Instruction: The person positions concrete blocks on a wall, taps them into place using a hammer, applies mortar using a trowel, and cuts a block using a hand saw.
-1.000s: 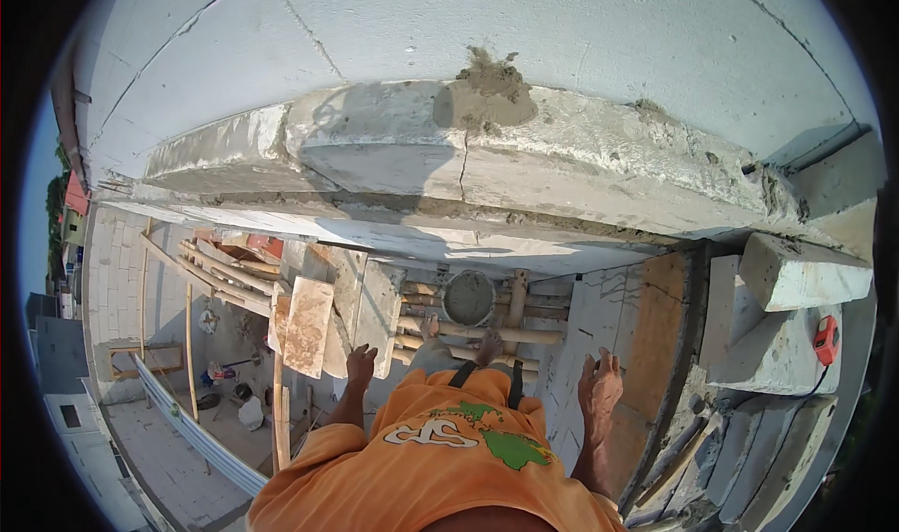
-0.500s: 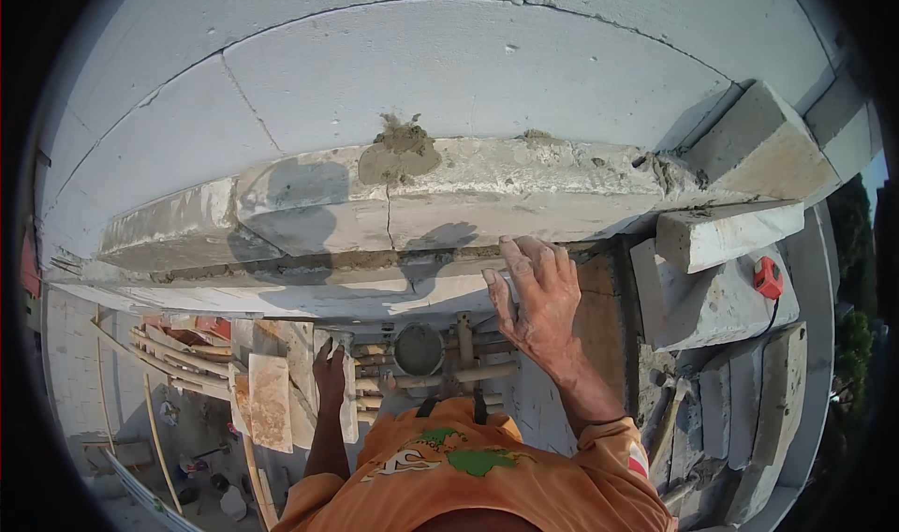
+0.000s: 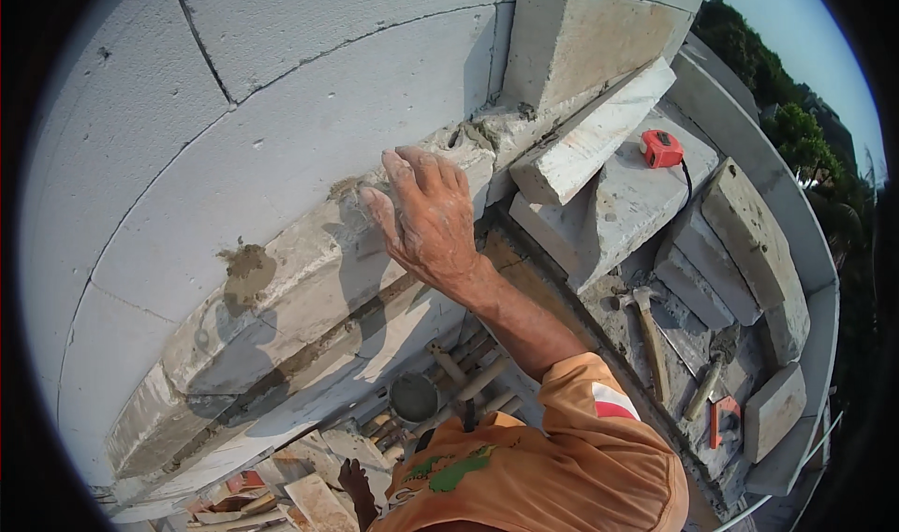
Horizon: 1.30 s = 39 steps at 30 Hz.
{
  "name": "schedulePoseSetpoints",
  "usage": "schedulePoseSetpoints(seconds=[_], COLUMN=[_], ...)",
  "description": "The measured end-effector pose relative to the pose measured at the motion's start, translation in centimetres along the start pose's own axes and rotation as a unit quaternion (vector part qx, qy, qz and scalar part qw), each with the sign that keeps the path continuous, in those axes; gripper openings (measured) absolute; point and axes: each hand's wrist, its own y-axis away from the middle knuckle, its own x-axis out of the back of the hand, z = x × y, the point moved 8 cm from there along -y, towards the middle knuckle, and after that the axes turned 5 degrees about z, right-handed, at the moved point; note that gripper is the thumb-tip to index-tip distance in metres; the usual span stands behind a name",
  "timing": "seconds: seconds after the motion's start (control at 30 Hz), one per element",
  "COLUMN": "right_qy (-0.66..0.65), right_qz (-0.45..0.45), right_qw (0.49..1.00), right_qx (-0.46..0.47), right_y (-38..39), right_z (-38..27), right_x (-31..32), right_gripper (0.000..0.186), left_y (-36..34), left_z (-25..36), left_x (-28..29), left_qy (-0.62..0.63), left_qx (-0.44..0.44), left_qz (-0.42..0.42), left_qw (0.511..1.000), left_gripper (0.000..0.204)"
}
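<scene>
My right hand [image 3: 429,221] hangs over a ledge of pale concrete blocks [image 3: 304,258] along the white block wall [image 3: 365,96]. Its fingers are bent but apart, dusted with grey, and hold nothing. Whether the fingertips touch the ledge I cannot tell; the hand's shadow falls just beside them. A dab of wet mortar [image 3: 249,272] sticks to the ledge's back edge against the wall, left of this hand. Low down near my body, my left hand [image 3: 355,484] is small in view, its fingers spread and nothing seen in them.
At the right, loose blocks [image 3: 592,134] lean and lie stacked, a red tape measure [image 3: 661,149] on one. Below them lie a claw hammer [image 3: 651,343], a trowel [image 3: 704,389] and a red-handled saw [image 3: 725,422]. A mortar bucket [image 3: 414,396] stands among bamboo poles [image 3: 485,378].
The view has swung to the right, bringing more of the blocks and tools into sight. My right hand has come up over the ledge, right of the mortar dab.
</scene>
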Motion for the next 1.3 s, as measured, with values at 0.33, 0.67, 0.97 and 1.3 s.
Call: schedulePoseSetpoints(seconds=[0.33, 0.67, 0.97, 1.3], right_qy=[0.009, -0.004, 0.033, 0.078], right_qz=[0.043, -0.018, -0.024, -0.055], right_qw=[0.987, 0.964, 0.946, 0.925], right_qx=[-0.154, -0.266, -0.321, -0.367], right_y=[7.0, 21.1, 27.0, 32.8], right_z=[8.5, 7.5, 7.8, 8.7], right_x=[4.2, 6.8, 11.3, 12.7], right_gripper=[0.048, 0.049, 0.048, 0.045], left_y=[-2.3, 23.2, 34.9, 35.5], left_z=[6.9, 47.6, 68.0, 72.6], left_x=[-3.0, -15.3, -28.9, -43.1], left_qy=[-0.113, -0.059, -0.138, -0.363], left_qx=[-0.081, -0.558, -0.817, -0.769], left_qz=[-0.092, -0.294, -0.152, -0.057], left_qw=[0.986, 0.774, 0.539, 0.523], left_gripper=[0.047, 0.056, 0.047, 0.055])
